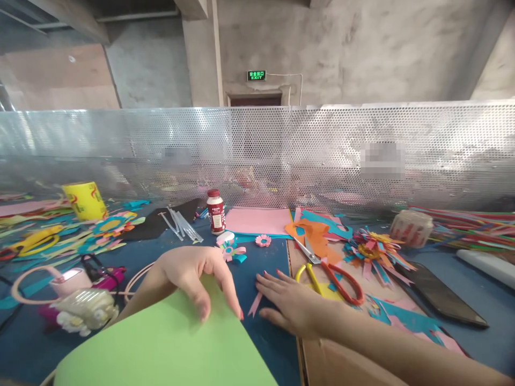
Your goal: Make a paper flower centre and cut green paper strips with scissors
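A large light-green craft sheet (161,343) fills the lower front of the head view, curving at its left side. My left hand (195,273) grips its far edge, the thumb over the top face and the other fingers partly hidden. My right hand (287,303) lies palm down on the blue table with its fingers stretched out, holding nothing. By its fingertips is a small pink notched strip (255,304). Just beyond it rest scissors (338,284) with one red and one yellow handle. A pink paper flower (263,240) and a multicoloured flower piece (230,251) lie beyond my hands.
A Costa bottle (216,213) stands ahead, beside glue sticks (181,225). Pink sheets (257,221) and orange scraps (316,236) lie further back. At right are a dark phone (444,295) and a tape roll (412,228). A perforated metal screen (257,155) bounds the table.
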A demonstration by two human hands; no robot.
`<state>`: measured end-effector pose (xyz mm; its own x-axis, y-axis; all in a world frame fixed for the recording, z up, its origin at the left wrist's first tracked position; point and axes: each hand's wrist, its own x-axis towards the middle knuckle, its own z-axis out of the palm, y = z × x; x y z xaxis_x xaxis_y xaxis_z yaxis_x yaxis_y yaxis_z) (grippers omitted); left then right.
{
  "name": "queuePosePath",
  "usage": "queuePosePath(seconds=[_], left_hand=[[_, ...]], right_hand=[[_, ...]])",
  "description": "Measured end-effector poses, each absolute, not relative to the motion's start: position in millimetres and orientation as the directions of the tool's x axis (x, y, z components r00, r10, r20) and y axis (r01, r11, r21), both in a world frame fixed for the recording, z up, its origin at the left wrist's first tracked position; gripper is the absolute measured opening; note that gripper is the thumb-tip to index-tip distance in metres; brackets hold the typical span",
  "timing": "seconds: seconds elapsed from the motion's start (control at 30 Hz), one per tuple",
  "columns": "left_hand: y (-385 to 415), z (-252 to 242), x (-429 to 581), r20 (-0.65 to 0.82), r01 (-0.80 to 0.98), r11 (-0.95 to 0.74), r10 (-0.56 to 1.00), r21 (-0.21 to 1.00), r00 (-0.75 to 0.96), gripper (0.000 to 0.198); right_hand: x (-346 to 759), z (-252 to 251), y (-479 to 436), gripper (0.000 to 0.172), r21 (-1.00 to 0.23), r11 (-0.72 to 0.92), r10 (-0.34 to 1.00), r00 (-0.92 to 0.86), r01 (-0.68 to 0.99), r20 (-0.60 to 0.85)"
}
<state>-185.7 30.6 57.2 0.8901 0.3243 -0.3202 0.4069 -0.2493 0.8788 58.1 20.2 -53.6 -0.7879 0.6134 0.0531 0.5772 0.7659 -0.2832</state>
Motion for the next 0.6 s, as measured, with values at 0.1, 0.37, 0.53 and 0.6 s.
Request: queuePosePath(seconds=[0.1,0.37,0.53,0.6], left_hand=[[34.8,51.4,-182.5,-0.34,0.426,-0.184,0.369,0.886,0.865,0.042],[66.8,18.2,-168.7,-0.286,0.525,-0.283,0.589,0.802,0.755,0.054],[65.1,14.4,-154.3,-0.136,0.519,-0.393,0.684,0.759,0.717,0.05],[62.6,13.0,-148.8,-0.101,0.525,-0.44,0.689,0.728,0.718,0.047]], right_hand=[[48.2,-59.1,65.2,0.057,-0.244,0.779,0.609,-0.79,0.577,0.077],[60.3,-25.6,84.0,0.061,-0.652,0.499,0.832,-0.528,0.572,0.173],[102.4,0.7,34.7,0.049,-0.598,0.372,0.8,-0.572,0.71,-0.18],[114.3,-0.4,24.1,0.042,-0.582,0.382,0.799,-0.573,0.718,-0.181]])
